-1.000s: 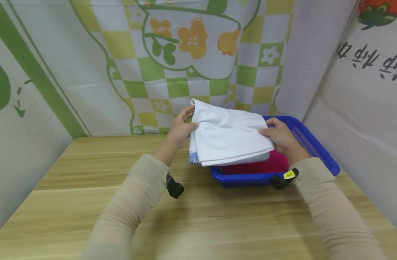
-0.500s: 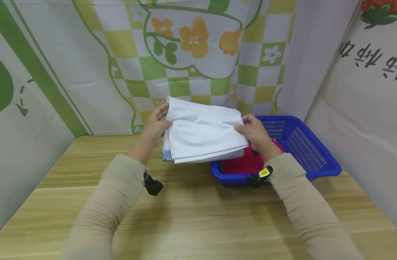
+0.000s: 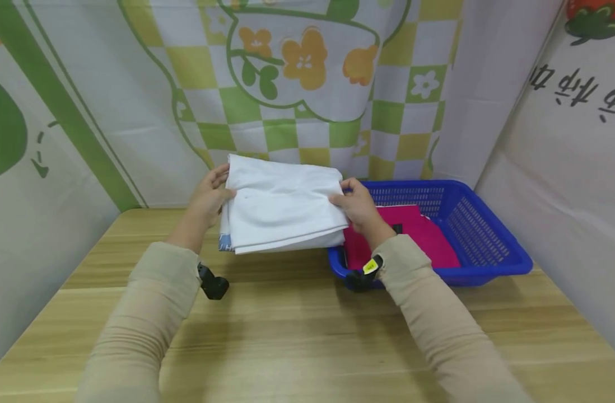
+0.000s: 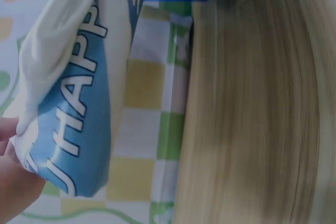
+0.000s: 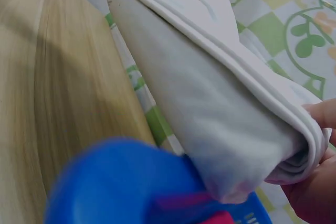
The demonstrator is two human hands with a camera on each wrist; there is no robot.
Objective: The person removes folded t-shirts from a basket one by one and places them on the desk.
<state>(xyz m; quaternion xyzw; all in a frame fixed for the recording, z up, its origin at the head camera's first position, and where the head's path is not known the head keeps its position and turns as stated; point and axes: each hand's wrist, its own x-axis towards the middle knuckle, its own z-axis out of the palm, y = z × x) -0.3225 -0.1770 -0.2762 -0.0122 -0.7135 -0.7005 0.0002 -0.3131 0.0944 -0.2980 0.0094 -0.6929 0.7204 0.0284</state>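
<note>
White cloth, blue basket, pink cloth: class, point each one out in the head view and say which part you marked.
White cloth (image 3: 286, 204), head view: middle of its camera-facing side.
Blue basket (image 3: 480, 232), head view: slotted wall at picture right.
Pink cloth (image 3: 422, 229), head view: middle of its uncovered surface.

The head view looks forward and down from above and behind the left grip (image 3: 206, 197) and the right grip (image 3: 361, 207), farthest off. The left wrist view, turned sideways, faces the lettered side of the white cloth (image 3: 286, 202) from close behind its grip. The right wrist view, also near, looks along the cloth toward the left grip; it shares both grips with the head view.
</note>
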